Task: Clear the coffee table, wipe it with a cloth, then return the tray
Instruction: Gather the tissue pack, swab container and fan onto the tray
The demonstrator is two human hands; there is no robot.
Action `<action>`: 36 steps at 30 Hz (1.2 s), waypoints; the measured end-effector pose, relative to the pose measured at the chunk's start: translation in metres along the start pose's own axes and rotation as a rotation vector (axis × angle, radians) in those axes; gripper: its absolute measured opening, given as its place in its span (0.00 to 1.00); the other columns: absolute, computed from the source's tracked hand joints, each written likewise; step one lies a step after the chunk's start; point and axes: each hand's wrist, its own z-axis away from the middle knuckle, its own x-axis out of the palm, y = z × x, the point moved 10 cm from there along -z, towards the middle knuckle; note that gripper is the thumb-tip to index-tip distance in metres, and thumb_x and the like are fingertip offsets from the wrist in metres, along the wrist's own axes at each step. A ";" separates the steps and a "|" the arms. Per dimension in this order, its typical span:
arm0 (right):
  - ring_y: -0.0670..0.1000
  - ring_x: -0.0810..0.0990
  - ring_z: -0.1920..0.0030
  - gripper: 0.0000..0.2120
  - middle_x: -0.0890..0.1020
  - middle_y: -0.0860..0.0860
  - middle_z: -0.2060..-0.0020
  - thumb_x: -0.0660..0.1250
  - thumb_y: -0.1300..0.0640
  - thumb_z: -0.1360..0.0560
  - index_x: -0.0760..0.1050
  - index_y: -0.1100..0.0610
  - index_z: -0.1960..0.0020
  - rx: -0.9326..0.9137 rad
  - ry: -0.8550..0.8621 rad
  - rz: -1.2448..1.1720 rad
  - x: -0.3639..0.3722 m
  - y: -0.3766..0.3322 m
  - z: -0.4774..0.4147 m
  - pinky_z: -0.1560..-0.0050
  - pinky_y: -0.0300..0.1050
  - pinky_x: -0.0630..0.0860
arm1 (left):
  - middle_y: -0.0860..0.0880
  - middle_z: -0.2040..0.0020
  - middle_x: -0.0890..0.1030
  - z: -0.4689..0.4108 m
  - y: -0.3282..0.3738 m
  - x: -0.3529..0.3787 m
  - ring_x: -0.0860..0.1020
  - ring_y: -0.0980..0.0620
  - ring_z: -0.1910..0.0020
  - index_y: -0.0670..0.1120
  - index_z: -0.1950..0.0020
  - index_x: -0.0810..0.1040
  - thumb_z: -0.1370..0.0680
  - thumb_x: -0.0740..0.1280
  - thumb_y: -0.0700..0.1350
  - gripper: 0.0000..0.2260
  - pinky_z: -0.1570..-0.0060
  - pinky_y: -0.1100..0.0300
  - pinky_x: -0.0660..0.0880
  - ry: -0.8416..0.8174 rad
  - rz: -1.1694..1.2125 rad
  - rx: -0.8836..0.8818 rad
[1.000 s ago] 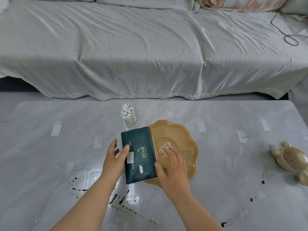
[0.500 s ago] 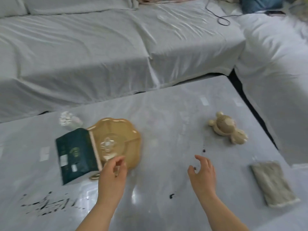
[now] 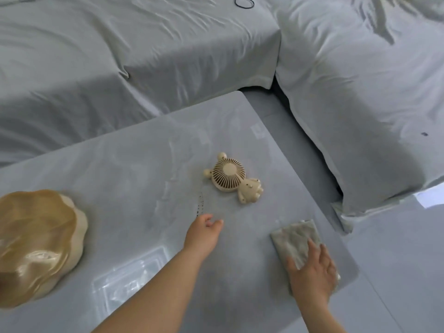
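The grey marble coffee table [image 3: 149, 164] fills the lower half of the view. A folded grey-beige cloth [image 3: 296, 239] lies near its right edge. My right hand [image 3: 312, 272] rests flat on the near end of the cloth, fingers spread. My left hand [image 3: 204, 234] hovers over the bare table just short of a cream bear-shaped fan [image 3: 231, 177], fingers loosely curled and holding nothing. The amber scalloped tray [image 3: 36, 241] sits at the far left, blurred and cut by the frame edge. A row of small dark ink dots [image 3: 199, 205] marks the table beside the left hand.
A sofa under a pale grey cover [image 3: 120, 56] runs along the table's far side and a second covered section [image 3: 360, 92] flanks the right. A dark gap of floor [image 3: 310, 150] separates table and right sofa. A black cable loop [image 3: 243, 1] lies on the sofa.
The view has swung right, so the tissue pack and cotton swabs are out of frame. My right hand went from hovering over the table onto the cloth. My left hand left the tray and reached toward the fan.
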 end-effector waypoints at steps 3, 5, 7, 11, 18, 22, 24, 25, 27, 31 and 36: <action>0.53 0.49 0.26 0.29 0.51 0.50 0.25 0.58 0.47 0.24 0.51 0.49 0.27 -0.153 -0.049 0.119 0.006 -0.028 -0.023 0.27 0.48 0.45 | 0.38 0.37 0.74 -0.026 0.029 0.042 0.72 0.41 0.39 0.38 0.38 0.70 0.25 0.62 0.51 0.21 0.38 0.50 0.69 -0.040 0.136 -0.085; 0.51 0.49 0.25 0.29 0.51 0.49 0.25 0.58 0.47 0.24 0.50 0.49 0.27 -0.270 -0.056 0.085 0.008 -0.057 -0.035 0.28 0.46 0.44 | 0.38 0.38 0.74 -0.040 0.040 0.064 0.72 0.40 0.39 0.39 0.38 0.71 0.26 0.63 0.53 0.22 0.39 0.50 0.70 -0.046 0.262 -0.142; 0.50 0.49 0.25 0.31 0.51 0.49 0.25 0.60 0.47 0.25 0.49 0.50 0.27 -0.415 -0.084 0.015 0.012 -0.093 -0.045 0.28 0.44 0.44 | 0.40 0.38 0.75 -0.054 0.039 0.075 0.72 0.41 0.39 0.39 0.39 0.71 0.27 0.64 0.53 0.23 0.39 0.50 0.70 -0.015 0.378 -0.213; 0.48 0.51 0.26 0.35 0.52 0.50 0.25 0.62 0.48 0.26 0.47 0.53 0.26 -0.676 -0.162 -0.023 0.030 -0.167 -0.062 0.29 0.41 0.47 | 0.39 0.45 0.79 -0.071 0.028 0.069 0.76 0.41 0.46 0.42 0.49 0.75 0.26 0.62 0.54 0.16 0.43 0.50 0.73 0.043 0.397 -0.234; 0.58 0.70 0.38 0.34 0.74 0.55 0.39 0.68 0.51 0.30 0.56 0.56 0.30 -0.557 -0.320 -0.023 0.067 -0.198 -0.081 0.41 0.47 0.68 | 0.46 0.50 0.80 -0.082 0.022 0.044 0.78 0.50 0.53 0.45 0.46 0.75 0.21 0.53 0.47 0.13 0.50 0.56 0.73 -0.041 0.601 -0.178; 0.57 0.69 0.39 0.33 0.76 0.53 0.43 0.71 0.58 0.33 0.60 0.55 0.32 -0.508 -0.347 -0.174 0.071 -0.199 -0.080 0.46 0.43 0.67 | 0.44 0.47 0.80 -0.080 0.040 0.043 0.79 0.45 0.50 0.48 0.44 0.71 0.22 0.56 0.52 0.12 0.52 0.53 0.76 -0.125 0.675 -0.158; 0.56 0.71 0.41 0.31 0.75 0.46 0.53 0.72 0.60 0.34 0.63 0.55 0.34 -0.523 -0.381 -0.242 0.072 -0.201 -0.071 0.49 0.42 0.68 | 0.43 0.43 0.78 -0.076 0.041 0.033 0.78 0.43 0.47 0.49 0.39 0.67 0.24 0.61 0.53 0.16 0.51 0.52 0.76 -0.073 0.717 -0.161; 0.54 0.72 0.43 0.31 0.72 0.40 0.57 0.72 0.60 0.34 0.64 0.54 0.34 -0.539 -0.390 -0.268 0.071 -0.203 -0.063 0.51 0.41 0.68 | 0.43 0.43 0.78 -0.073 0.041 0.022 0.78 0.44 0.47 0.49 0.38 0.65 0.26 0.63 0.53 0.18 0.52 0.53 0.77 -0.025 0.734 -0.158; 0.47 0.72 0.49 0.33 0.68 0.34 0.59 0.73 0.59 0.34 0.62 0.52 0.33 -0.559 -0.413 -0.317 0.069 -0.212 -0.043 0.58 0.32 0.67 | 0.45 0.44 0.78 -0.064 0.042 -0.004 0.79 0.46 0.49 0.49 0.39 0.65 0.27 0.67 0.52 0.20 0.57 0.57 0.78 0.064 0.733 -0.122; 0.44 0.72 0.48 0.36 0.69 0.34 0.56 0.72 0.58 0.33 0.58 0.50 0.30 -0.592 -0.489 -0.409 0.078 -0.242 0.014 0.53 0.34 0.70 | 0.50 0.51 0.78 -0.041 0.037 -0.071 0.79 0.48 0.49 0.49 0.40 0.66 0.28 0.67 0.50 0.19 0.56 0.58 0.78 0.167 0.726 -0.023; 0.31 0.70 0.55 0.35 0.70 0.34 0.56 0.72 0.59 0.33 0.59 0.48 0.31 -0.651 -0.556 -0.439 0.106 -0.295 0.092 0.64 0.21 0.69 | 0.50 0.39 0.75 -0.011 0.006 -0.168 0.76 0.50 0.43 0.51 0.35 0.64 0.26 0.65 0.51 0.21 0.50 0.61 0.76 0.232 0.642 0.044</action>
